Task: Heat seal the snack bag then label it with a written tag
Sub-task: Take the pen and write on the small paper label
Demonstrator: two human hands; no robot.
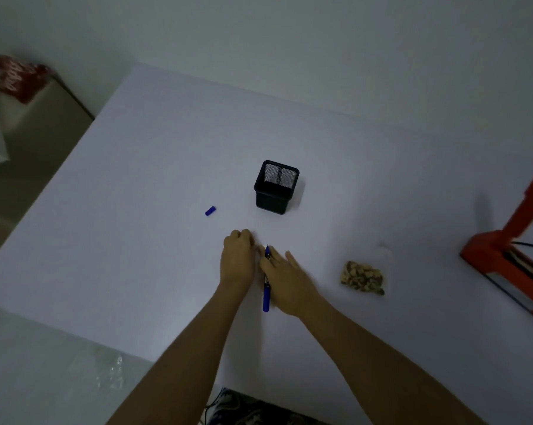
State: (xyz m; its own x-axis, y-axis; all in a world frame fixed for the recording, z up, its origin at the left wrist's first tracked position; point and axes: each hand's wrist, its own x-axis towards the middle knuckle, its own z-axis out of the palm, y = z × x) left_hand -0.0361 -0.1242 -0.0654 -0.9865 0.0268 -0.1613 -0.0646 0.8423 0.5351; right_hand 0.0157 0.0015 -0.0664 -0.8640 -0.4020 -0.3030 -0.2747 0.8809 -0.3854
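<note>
Reaching forward over the white table (pixel 155 167), my two bare forearms come up from the near edge and meet close together at the middle of it. My right hand (pixel 285 280) has its fingers wrapped around a blue marker (pixel 266 294), gripping it near the writing end with the tip pointing away from me; the barrel runs back toward me past the heel of the hand, its blunt end lying low against the tabletop. My left hand (pixel 239 256) sits just beside it, knuckles up and fingers curled in on themselves, the fingertips pressed down near the marker's tip. Whether they pinch a tag or only rest on the surface, I cannot tell, since white on white hides whatever is under them.

To my right, well apart from both hands, the snack bag (pixel 363 277) lies flat on the table, a clear pouch showing brown and tan pieces inside. Further right, at the table's edge, stands the orange heat sealer (pixel 510 240), partly cut off by the frame.

Beyond my hands, to the left, the marker's blue cap (pixel 210 211) lies alone on its side. Past that, nearer the centre, a black mesh pen holder (pixel 276 188) stands upright.
</note>
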